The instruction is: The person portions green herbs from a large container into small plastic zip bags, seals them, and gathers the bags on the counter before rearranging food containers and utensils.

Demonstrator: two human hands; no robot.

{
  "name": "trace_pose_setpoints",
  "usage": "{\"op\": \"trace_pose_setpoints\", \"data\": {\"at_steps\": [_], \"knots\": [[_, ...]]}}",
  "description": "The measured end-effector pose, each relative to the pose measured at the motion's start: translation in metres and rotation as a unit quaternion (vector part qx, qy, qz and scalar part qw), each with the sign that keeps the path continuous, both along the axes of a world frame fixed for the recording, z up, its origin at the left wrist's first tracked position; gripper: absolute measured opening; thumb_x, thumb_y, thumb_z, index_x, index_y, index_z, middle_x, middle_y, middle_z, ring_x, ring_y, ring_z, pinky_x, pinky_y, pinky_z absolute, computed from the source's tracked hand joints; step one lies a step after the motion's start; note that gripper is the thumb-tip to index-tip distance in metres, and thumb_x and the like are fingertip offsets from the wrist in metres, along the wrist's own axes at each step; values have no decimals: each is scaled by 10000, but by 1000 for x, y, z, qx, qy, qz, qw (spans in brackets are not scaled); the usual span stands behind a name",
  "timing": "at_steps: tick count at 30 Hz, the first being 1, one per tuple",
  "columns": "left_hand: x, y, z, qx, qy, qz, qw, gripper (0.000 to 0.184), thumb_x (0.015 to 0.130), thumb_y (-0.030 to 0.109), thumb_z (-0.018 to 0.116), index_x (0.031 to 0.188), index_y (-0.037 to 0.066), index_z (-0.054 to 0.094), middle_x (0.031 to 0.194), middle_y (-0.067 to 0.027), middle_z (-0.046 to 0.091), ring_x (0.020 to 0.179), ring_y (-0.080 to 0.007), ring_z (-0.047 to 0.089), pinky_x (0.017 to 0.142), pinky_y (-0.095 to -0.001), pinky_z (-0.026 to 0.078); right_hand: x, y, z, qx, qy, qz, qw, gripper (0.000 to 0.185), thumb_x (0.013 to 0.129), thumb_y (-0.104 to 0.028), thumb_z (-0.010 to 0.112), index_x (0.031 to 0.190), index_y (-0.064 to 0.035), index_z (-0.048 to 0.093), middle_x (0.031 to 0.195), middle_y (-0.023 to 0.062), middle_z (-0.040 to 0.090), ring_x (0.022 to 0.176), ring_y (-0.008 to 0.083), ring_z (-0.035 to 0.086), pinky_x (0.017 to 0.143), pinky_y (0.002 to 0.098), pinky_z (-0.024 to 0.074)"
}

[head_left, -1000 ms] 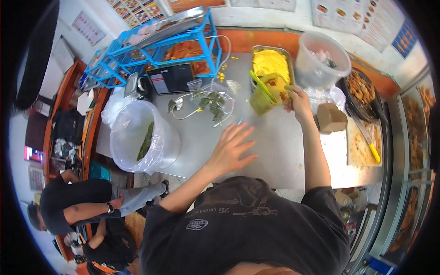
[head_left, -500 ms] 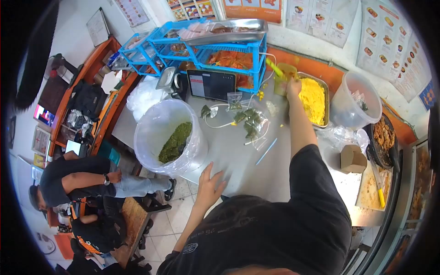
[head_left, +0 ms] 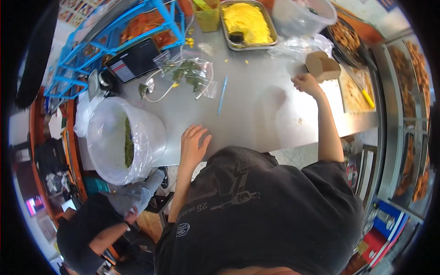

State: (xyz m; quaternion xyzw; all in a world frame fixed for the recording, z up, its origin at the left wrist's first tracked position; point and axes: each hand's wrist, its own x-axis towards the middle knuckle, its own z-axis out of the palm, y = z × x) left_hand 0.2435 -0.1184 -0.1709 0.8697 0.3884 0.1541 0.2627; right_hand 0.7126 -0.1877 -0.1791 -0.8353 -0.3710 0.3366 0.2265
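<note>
My left hand (head_left: 193, 143) rests at the front edge of the steel table (head_left: 256, 119), its fingers stretched out and holding nothing. My right hand (head_left: 306, 84) is at the right of the table, just left of and below an open brown cardboard food box (head_left: 322, 67). Its fingers are curled together; a greyish blur beside them is too unclear to name. At the back, a metal tray (head_left: 252, 47) holds yellow rice (head_left: 247, 22), with a small dark object or patch at its front corner. A green-yellow container (head_left: 207, 20) with a green handle stands beside the tray.
A plastic-lined tub (head_left: 151, 133) with green leafy stuff stands left. Behind it are small leaf packets (head_left: 188, 73), a blue pen (head_left: 222, 95), a tablet (head_left: 133, 62) and blue racks (head_left: 114, 43). Right lies a yellow-handled knife (head_left: 366, 96) on a board. A person (head_left: 91, 229) is at lower left.
My right hand has moved from the rice tray and green-yellow container to beside the cardboard box. My left hand stays open near the table edge. The view has turned and shifted.
</note>
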Motion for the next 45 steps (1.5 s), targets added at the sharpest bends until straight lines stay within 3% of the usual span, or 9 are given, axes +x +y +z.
{"op": "trace_pose_setpoints", "data": {"at_steps": [3, 6, 9, 14, 18, 22, 28, 35, 45], "knots": [[20, 5, -9, -44, 10, -74, 996, 344, 849, 241, 641, 1108, 15, 635, 1219, -170, 587, 1216, -342, 474, 1029, -442, 345, -7, -84, -27, -51, -143, -24, 988, 335, 782, -317, 674, 910, -8, 696, 901, 205, 678, 889, 361, 645, 796, 398, 502], [39, 4, -15, -46, 18, -131, 990, 364, 840, 226, 644, 1134, 13, 619, 1223, -174, 578, 1206, -343, 477, 1020, -439, 359, -46, -134, -42, 74, -276, -127, 950, 222, 775, -182, 668, 918, -13, 667, 899, 185, 653, 836, 330, 630, 771, 407, 493], [58, -2, -13, -81, -7, -142, 986, 354, 844, 190, 636, 1153, 20, 608, 1178, -174, 596, 1145, -345, 522, 997, -431, 391, -96, -131, -35, 95, -232, -176, 952, 184, 797, -161, 665, 814, 22, 666, 580, 141, 598, 569, 262, 601, 589, 342, 472], [55, 2, -6, -222, -30, -71, 972, 390, 847, 154, 628, 1217, 48, 569, 1063, -171, 635, 998, -345, 599, 985, -437, 409, -165, -70, -42, 217, -168, -82, 958, 240, 784, -246, 707, 724, -15, 686, 686, 148, 646, 1012, 364, 553, 878, 430, 422], [19, 19, -9, -110, 81, -84, 987, 451, 854, 201, 628, 1271, 59, 532, 1098, -184, 620, 1047, -344, 579, 1033, -469, 356, -190, 10, -30, 194, -150, 73, 967, 260, 752, -234, 737, 874, -9, 693, 945, 175, 672, 1148, 418, 481, 952, 458, 392], [-37, 2, -38, -19, 126, 30, 991, 632, 842, 358, 641, 1364, 64, 442, 1389, -220, 415, 1311, -399, 353, 1094, -523, 239, -229, 119, -38, 262, -165, 261, 914, 805, 662, -327, 803, 1346, -86, 453, 1382, 233, 422, 1305, 446, 315, 1066, 502, 307], [-80, -14, -67, -80, 183, 30, 979, 1004, 785, 499, 667, 1502, 84, 100, 1555, -204, 5, 1431, -401, -8, 1118, -574, 38, -264, 233, -4, 35, -272, 437, 857, 1169, 556, -302, 834, 1499, -254, 146, 1535, 175, 143, 1370, 442, 217, 1067, 517, 336], [-79, -12, -69, -103, 206, 34, 973, 1018, 784, 545, 638, 1504, 84, 86, 1559, -195, -24, 1435, -384, -58, 1123, -551, -21, -248, 273, -45, 117, -260, 432, 855, 890, 605, -72, 746, 1407, -191, 379, 1287, 145, 476, 1184, 363, 472, 917, 417, 492], [-77, -13, -65, -120, 199, 46, 972, 1047, 760, 537, 664, 1509, 107, 72, 1564, -179, -33, 1439, -367, -73, 1124, -543, -34, -233, 298, -17, 302, -90, 301, 900, 290, 622, -81, 718, 904, -33, 667, 963, 176, 593, 853, 338, 607, 785, 383, 493]]}}
